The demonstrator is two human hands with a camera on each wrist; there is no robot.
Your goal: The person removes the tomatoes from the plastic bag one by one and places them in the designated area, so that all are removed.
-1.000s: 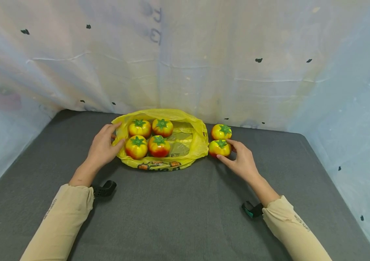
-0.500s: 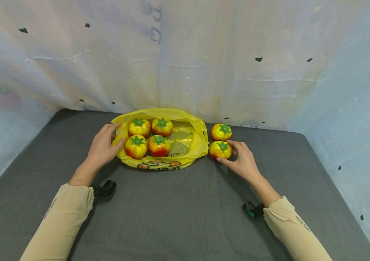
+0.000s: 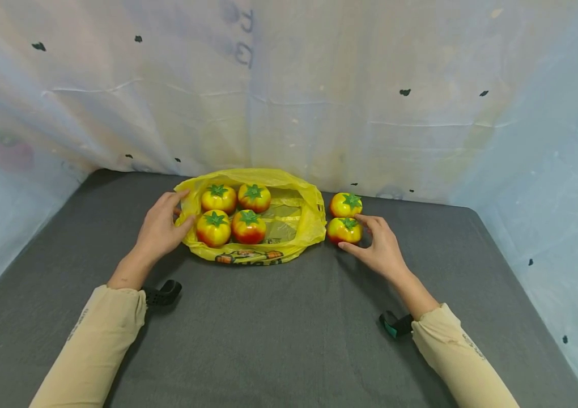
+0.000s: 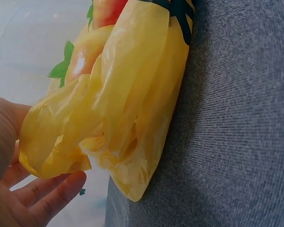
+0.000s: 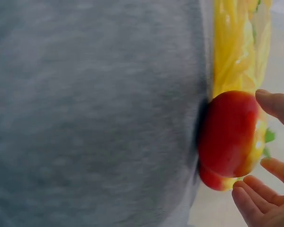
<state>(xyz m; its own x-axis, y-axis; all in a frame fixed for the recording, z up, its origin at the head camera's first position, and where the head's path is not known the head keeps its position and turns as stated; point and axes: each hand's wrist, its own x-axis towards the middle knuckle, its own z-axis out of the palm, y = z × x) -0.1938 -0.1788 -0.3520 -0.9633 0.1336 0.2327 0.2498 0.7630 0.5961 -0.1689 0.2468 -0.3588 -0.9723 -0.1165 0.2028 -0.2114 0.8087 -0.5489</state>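
A yellow plastic bag (image 3: 296, 246) lies with its mouth wide, and several red-and-yellow tomatoes with green leafy tops, such as the front left one (image 3: 213, 228), sit in its left half. My left hand (image 3: 158, 229) holds the bag's left rim, thumb on one side and fingers on the other; the left wrist view shows the folded plastic (image 4: 52, 142) between them. To the right of the bag, my right hand (image 3: 381, 249) grips the nearer of two tomatoes (image 3: 344, 231) between thumb and fingertips. The farther tomato (image 3: 342, 205) stands right behind it.
A dark grey cloth surface (image 3: 268, 340) spreads under everything. Pale plastic sheeting (image 3: 319, 85) hangs behind and at both sides. Black straps hang from the wrists, the left one (image 3: 164, 293) and the right one (image 3: 395, 324), close over the cloth.
The tomato at my right hand has shifted slightly toward me and then back toward the farther one, the hand moving with it. My left hand and the bag have stayed in place.
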